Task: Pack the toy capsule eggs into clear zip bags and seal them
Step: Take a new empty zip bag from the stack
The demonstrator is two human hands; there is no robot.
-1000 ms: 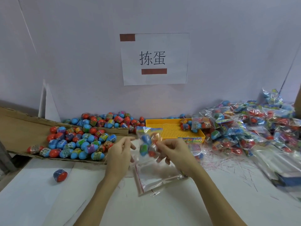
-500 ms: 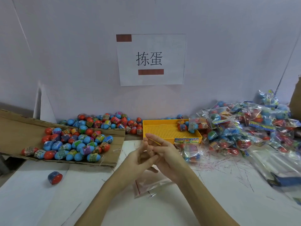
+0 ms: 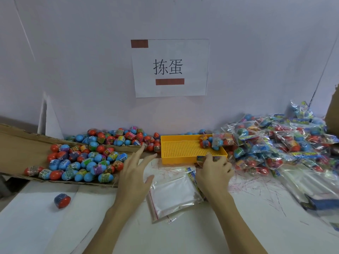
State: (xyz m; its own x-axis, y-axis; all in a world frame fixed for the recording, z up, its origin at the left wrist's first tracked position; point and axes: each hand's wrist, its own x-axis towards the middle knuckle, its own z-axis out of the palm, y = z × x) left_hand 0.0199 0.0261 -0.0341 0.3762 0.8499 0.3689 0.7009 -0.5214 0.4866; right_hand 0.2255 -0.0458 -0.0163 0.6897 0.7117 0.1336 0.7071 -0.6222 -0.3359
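My right hand (image 3: 213,171) grips a filled zip bag (image 3: 202,159) low against the front right edge of the yellow tray (image 3: 183,149); the hand hides most of the bag. My left hand (image 3: 134,173) hovers with fingers spread and holds nothing, just right of the loose capsule eggs (image 3: 82,162) heaped on a cardboard sheet (image 3: 16,143). A stack of empty clear zip bags (image 3: 170,197) lies flat on the table between my hands. One red and blue egg (image 3: 62,200) sits alone at the front left.
A big pile of filled bags (image 3: 275,143) covers the right side of the table. More eggs (image 3: 119,137) lie along the wall behind the cardboard. A paper sign (image 3: 170,67) hangs on the wall. Thin red strips (image 3: 256,182) litter the white tabletop.
Both hands held the filled bag up and pinched its top. Now my left hand has let go and opened, and my right hand has carried the bag right and down to the tray's edge.
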